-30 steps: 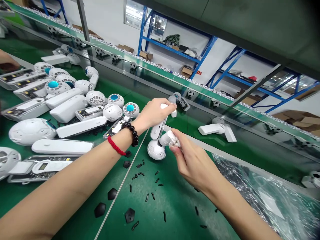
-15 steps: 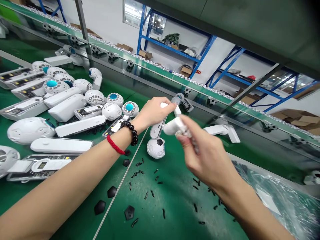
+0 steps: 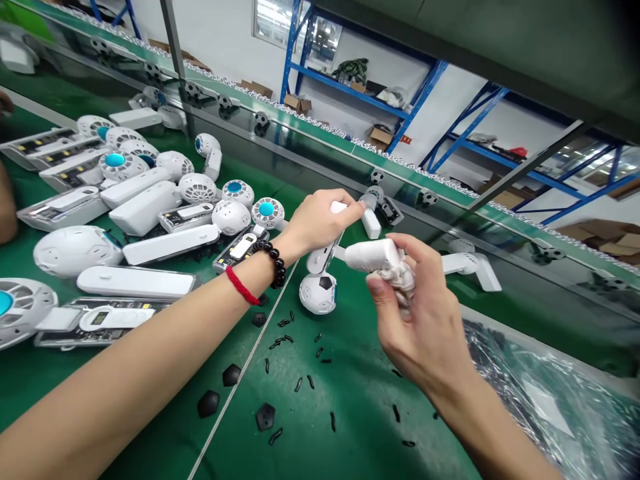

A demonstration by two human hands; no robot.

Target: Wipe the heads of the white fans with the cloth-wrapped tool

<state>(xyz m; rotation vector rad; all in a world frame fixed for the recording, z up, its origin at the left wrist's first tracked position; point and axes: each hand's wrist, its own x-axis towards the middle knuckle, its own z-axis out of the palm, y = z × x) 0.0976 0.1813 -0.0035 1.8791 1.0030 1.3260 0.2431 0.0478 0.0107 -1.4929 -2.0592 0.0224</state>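
Note:
My left hand (image 3: 323, 217) is closed around the upper end of a white handheld fan. The fan's round head (image 3: 316, 295), patterned like a football with a black pentagon, points down towards me over the green table; part of the handle (image 3: 323, 257) shows below my fingers. My right hand (image 3: 425, 300) grips a bunched white cloth (image 3: 373, 255), its left end drawn smooth and rounded, the rest crumpled above my thumb. The cloth's tip is close to the fan handle; whether they touch I cannot tell.
Many white fans (image 3: 175, 243) lie at the left. Black pentagon pieces (image 3: 265, 417) and small black strips (image 3: 333, 421) are scattered in front. Clear plastic bags (image 3: 550, 393) lie at the right. Behind runs a conveyor (image 3: 345, 157) carrying football-patterned parts. Someone's arm (image 3: 6, 200) shows at the left edge.
The view has shifted slightly, so most things sit further right. My right hand has turned, showing more of the white cloth. My left hand keeps its hold on the fan.

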